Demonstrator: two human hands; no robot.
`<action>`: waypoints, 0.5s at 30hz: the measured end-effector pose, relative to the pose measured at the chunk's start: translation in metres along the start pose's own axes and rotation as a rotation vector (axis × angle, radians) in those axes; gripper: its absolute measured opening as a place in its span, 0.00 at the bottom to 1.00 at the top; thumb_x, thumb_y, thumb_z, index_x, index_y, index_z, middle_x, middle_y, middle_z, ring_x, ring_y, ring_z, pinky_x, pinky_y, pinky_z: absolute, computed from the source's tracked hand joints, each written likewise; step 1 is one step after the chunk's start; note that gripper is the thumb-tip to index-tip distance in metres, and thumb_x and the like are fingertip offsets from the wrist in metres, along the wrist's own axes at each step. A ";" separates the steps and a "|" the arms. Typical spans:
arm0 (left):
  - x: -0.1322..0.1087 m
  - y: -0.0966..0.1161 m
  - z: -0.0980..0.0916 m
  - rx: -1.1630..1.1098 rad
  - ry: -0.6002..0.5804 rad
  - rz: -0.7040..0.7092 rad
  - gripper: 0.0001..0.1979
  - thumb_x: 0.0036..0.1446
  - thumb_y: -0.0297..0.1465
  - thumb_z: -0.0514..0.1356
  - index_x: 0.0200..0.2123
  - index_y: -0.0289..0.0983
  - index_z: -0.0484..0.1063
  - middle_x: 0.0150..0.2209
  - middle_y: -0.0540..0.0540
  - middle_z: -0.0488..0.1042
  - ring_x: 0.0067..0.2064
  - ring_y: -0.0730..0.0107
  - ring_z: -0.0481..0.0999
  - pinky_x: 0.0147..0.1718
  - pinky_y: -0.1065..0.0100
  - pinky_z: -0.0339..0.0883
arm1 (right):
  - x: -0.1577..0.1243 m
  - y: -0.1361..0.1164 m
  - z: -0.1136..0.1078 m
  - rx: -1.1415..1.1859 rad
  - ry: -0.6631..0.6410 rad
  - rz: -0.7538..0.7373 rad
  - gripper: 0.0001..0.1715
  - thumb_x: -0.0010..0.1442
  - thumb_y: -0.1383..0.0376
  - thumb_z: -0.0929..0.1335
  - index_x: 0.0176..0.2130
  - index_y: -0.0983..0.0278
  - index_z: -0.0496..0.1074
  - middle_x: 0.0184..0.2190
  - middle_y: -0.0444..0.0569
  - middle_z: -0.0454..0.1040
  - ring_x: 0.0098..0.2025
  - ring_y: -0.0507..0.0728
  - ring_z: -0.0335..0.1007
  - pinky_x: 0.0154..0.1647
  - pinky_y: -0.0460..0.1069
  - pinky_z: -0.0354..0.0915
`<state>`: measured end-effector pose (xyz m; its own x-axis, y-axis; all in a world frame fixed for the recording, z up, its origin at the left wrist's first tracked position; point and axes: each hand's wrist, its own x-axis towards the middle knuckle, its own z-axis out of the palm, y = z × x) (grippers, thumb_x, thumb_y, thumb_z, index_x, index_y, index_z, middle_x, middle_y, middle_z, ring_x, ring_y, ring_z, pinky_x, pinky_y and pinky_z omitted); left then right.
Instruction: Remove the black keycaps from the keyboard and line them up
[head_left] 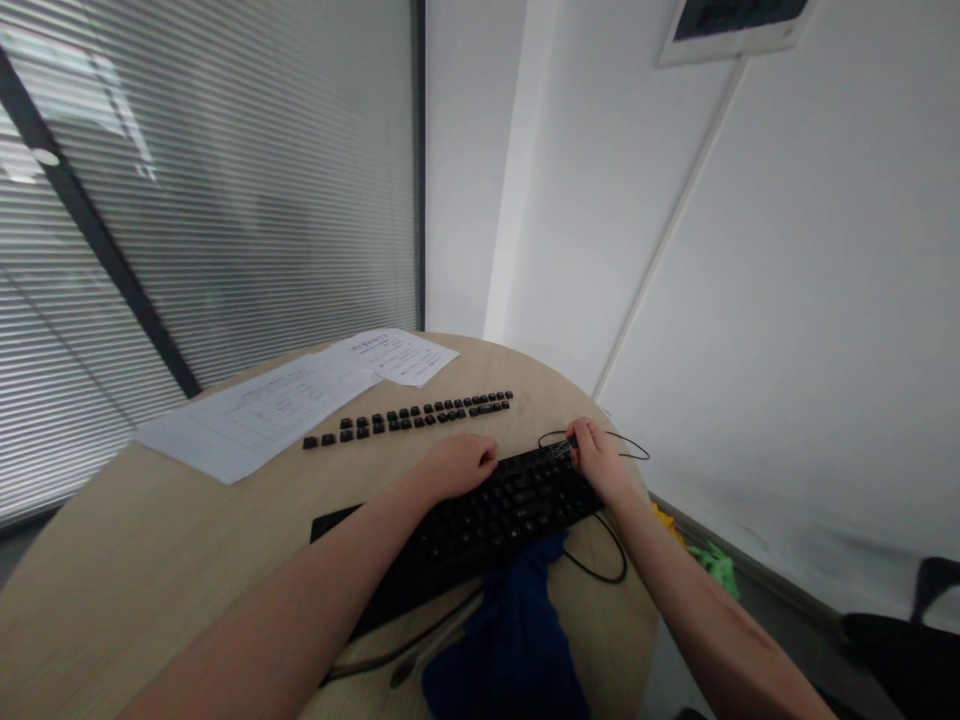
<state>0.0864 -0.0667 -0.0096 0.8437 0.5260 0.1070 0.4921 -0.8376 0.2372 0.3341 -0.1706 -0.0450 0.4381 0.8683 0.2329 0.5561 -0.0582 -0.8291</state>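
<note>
Our right hand [596, 460] pinches a wire keycap puller [559, 449] over the black keyboard's [517, 505] far right; our left hand [459, 465], fingers curled together, probably steadies it. Loose keycaps [405, 424] lie beyond, presumably lined up for order.

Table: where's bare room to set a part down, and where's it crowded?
Biggest patch: the left of the table, between the papers and left forearm. Smaller: the far strip behind the keycaps, right of the papers. Crowded: the right side, with keyboard, cable and right hand, and the near side, with the cloth.
</note>
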 end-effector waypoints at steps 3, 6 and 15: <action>0.000 -0.001 0.001 0.003 0.011 0.001 0.09 0.60 0.35 0.55 0.33 0.39 0.74 0.35 0.46 0.78 0.37 0.63 0.75 0.35 0.66 0.64 | -0.004 -0.008 -0.001 0.127 0.040 0.071 0.22 0.66 0.46 0.53 0.35 0.57 0.61 0.17 0.40 0.59 0.18 0.55 0.60 0.19 0.49 0.57; -0.001 0.001 0.001 0.007 0.036 0.016 0.09 0.60 0.34 0.55 0.33 0.39 0.74 0.35 0.46 0.77 0.37 0.63 0.74 0.35 0.65 0.64 | -0.009 -0.017 -0.001 0.184 0.030 0.056 0.21 0.66 0.46 0.54 0.35 0.57 0.61 0.17 0.39 0.59 0.18 0.55 0.59 0.19 0.49 0.57; -0.001 0.008 -0.006 -0.063 0.215 0.032 0.07 0.62 0.34 0.57 0.38 0.38 0.73 0.37 0.46 0.76 0.40 0.63 0.74 0.40 0.65 0.65 | -0.011 -0.066 0.006 0.213 -0.182 -0.072 0.19 0.64 0.48 0.60 0.36 0.60 0.65 0.15 0.38 0.63 0.16 0.51 0.59 0.18 0.45 0.55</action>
<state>0.0885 -0.0729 -0.0016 0.7903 0.5240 0.3177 0.4456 -0.8473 0.2889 0.2886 -0.1732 0.0045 0.2579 0.9417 0.2161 0.4123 0.0951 -0.9061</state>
